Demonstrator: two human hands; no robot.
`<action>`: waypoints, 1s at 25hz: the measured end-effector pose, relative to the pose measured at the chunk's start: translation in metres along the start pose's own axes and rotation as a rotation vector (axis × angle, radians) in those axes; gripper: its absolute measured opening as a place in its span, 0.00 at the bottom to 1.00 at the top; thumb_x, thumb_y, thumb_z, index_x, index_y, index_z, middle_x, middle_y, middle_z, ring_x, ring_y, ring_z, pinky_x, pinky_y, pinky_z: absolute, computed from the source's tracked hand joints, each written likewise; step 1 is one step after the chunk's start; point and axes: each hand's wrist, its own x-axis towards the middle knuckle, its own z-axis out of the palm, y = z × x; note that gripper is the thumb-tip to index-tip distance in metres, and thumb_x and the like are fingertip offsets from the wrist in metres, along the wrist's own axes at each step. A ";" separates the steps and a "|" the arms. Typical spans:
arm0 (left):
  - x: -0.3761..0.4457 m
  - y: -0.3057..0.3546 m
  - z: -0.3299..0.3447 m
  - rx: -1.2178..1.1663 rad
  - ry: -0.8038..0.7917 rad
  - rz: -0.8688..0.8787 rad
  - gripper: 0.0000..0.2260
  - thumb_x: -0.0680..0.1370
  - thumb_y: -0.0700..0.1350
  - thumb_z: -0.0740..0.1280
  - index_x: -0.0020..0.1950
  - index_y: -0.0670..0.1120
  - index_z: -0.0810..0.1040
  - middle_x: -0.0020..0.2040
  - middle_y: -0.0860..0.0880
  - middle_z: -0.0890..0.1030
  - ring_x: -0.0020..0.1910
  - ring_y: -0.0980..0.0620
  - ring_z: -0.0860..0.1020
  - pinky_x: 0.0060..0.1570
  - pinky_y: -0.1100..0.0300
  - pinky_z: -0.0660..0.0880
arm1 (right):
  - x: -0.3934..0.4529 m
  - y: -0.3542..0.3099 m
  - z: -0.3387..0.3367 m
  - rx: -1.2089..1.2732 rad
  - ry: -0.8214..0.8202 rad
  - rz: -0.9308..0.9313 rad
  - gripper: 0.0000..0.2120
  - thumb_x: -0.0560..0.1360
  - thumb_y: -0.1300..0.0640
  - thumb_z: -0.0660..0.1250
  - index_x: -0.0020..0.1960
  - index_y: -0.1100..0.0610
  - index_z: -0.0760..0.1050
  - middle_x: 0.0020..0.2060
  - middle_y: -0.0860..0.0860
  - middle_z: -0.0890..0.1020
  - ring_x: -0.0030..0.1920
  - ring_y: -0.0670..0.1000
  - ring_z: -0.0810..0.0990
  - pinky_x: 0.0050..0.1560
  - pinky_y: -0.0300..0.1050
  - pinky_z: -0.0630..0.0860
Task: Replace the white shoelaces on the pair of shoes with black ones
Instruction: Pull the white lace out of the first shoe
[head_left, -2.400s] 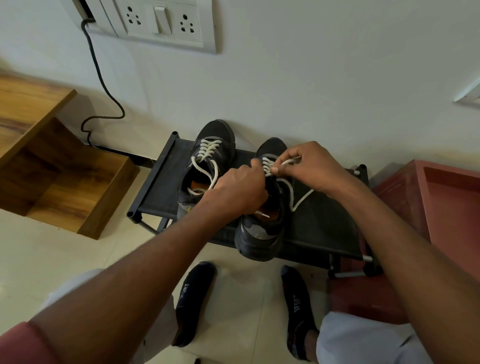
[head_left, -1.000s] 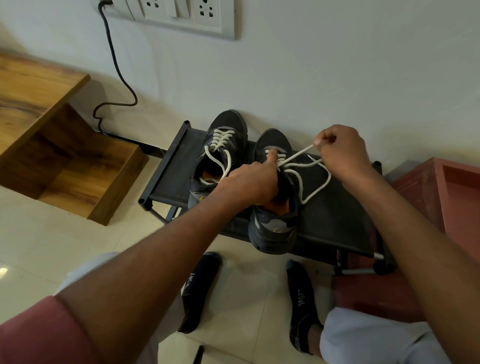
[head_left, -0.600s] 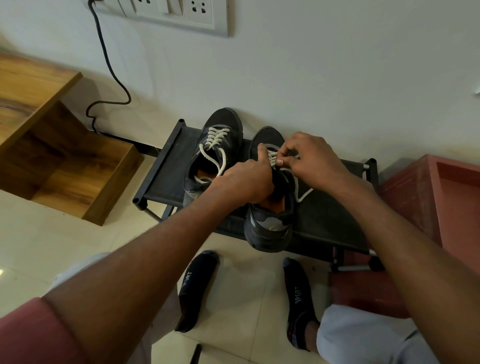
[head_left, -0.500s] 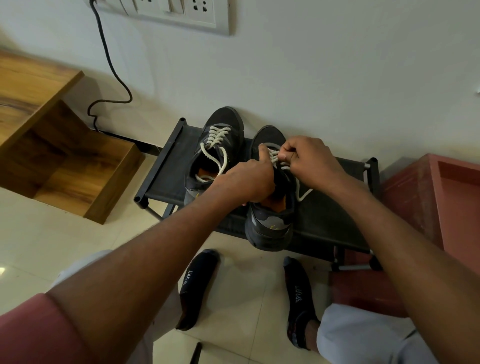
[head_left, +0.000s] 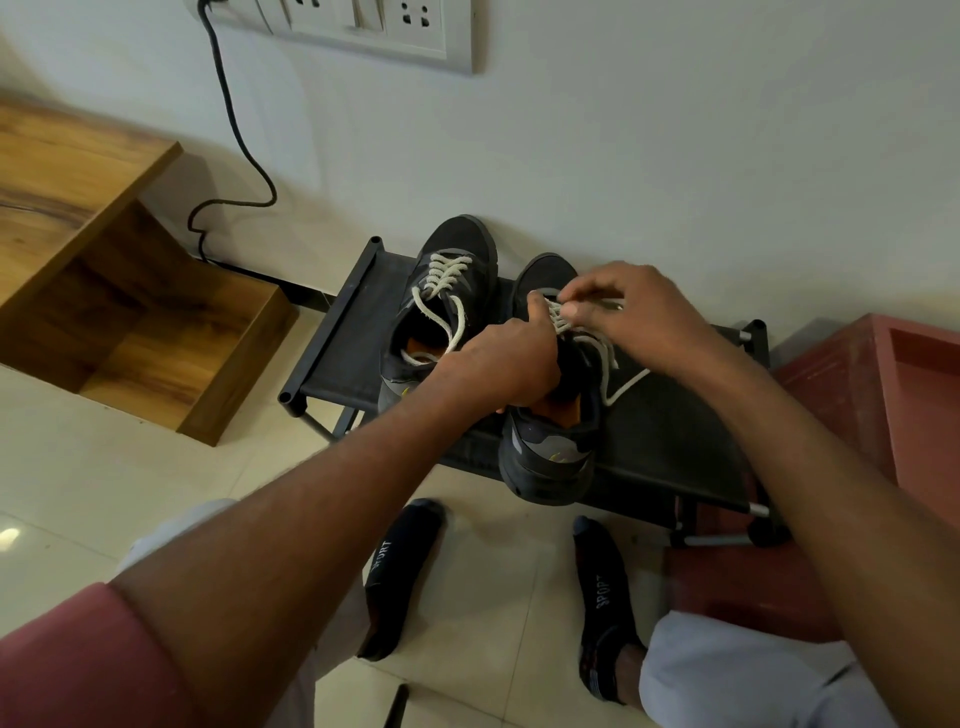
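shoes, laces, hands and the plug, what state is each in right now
left shoe: white lace threaded, ends loose
right shoe: white lace partly pulled out
left hand: grips right shoe
right hand: pinches right shoe's lace
cable: plugged into wall socket

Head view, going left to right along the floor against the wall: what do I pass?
Brown wooden step unit → low black fabric-topped shoe rack → dark shoe, white lace fully threaded → dark shoe being unlaced → reddish-brown box.
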 end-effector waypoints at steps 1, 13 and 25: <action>0.001 0.000 0.000 -0.005 0.009 0.003 0.37 0.82 0.42 0.64 0.84 0.44 0.43 0.51 0.38 0.77 0.31 0.46 0.78 0.30 0.55 0.75 | -0.001 0.000 0.004 -0.056 -0.064 -0.035 0.05 0.77 0.53 0.75 0.54 0.49 0.85 0.53 0.46 0.84 0.55 0.47 0.81 0.57 0.44 0.76; -0.002 0.005 -0.002 -0.057 -0.024 -0.049 0.41 0.84 0.40 0.63 0.84 0.48 0.34 0.52 0.38 0.72 0.32 0.42 0.81 0.27 0.52 0.81 | 0.005 0.000 0.017 -0.031 0.125 0.168 0.08 0.82 0.56 0.68 0.49 0.57 0.84 0.47 0.52 0.87 0.50 0.53 0.85 0.56 0.52 0.80; 0.007 -0.004 -0.002 0.077 0.178 0.014 0.24 0.81 0.49 0.66 0.74 0.43 0.65 0.62 0.38 0.77 0.52 0.37 0.78 0.47 0.49 0.71 | 0.006 0.028 -0.017 -0.017 0.278 0.270 0.09 0.77 0.58 0.72 0.56 0.50 0.81 0.51 0.47 0.82 0.51 0.48 0.80 0.54 0.44 0.76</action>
